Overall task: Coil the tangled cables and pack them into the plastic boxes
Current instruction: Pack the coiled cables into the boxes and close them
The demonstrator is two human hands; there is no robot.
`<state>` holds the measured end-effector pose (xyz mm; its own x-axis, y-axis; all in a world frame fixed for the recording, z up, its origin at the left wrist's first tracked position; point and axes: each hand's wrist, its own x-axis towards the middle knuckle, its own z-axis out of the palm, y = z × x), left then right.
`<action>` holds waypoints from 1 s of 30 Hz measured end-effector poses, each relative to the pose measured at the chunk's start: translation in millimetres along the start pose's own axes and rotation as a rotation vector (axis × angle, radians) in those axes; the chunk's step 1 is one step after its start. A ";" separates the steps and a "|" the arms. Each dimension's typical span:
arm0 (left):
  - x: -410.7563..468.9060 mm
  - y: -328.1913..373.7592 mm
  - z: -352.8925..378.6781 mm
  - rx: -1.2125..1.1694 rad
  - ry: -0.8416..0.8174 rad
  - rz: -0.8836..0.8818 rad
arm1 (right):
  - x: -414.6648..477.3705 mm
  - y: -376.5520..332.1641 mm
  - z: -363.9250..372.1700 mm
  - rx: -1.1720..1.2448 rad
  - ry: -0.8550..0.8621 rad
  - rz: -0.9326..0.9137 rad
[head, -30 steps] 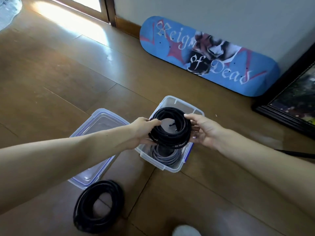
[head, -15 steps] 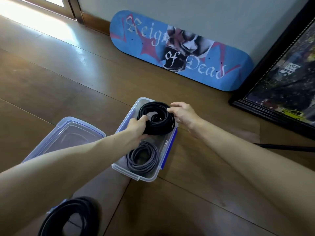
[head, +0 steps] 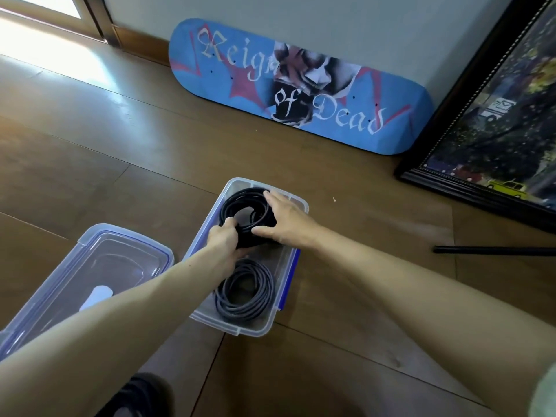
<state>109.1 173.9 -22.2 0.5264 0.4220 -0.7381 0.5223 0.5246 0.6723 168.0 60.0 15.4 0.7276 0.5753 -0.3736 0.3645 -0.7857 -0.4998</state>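
A clear plastic box (head: 293, 263) with blue clips stands on the wooden floor. A grey coiled cable (head: 245, 291) lies in its near half. A black coiled cable (head: 245, 203) sits in its far half. My left hand (head: 224, 239) grips the near side of the black coil. My right hand (head: 284, 219) lies over the coil's right side, fingers spread and thumb pressed against it. A second clear box (head: 90, 272) stands to the left, partly behind my left forearm. Another black coil (head: 135, 397) shows at the bottom edge.
A blue skateboard deck (head: 301, 85) leans on the wall behind the boxes. A black-framed picture (head: 496, 115) leans at the right. A thin black rod (head: 493, 250) lies on the floor at the right. Sunlight falls on the floor at the far left.
The black coil has gone down from above the box into its far half, both hands going with it. The view has shifted, so the loose black coil is now mostly out of frame.
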 end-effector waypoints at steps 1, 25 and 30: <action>2.5 -1.3 -1.3 0.008 -0.001 0.000 | 0.1 -0.2 2.0 -0.032 -0.001 -0.013; -16.5 -10.4 -28.3 1.166 0.035 0.436 | -1.3 -6.6 42.9 -0.341 0.079 0.090; -39.4 -9.2 -76.0 1.186 -0.057 0.734 | -16.9 -25.5 54.9 -0.169 0.190 -0.026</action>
<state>32.5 208.7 -3.6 0.9353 0.2792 -0.2172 0.3538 -0.7442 0.5666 114.5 82.9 -8.5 0.8073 0.5550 -0.2005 0.4649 -0.8074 -0.3633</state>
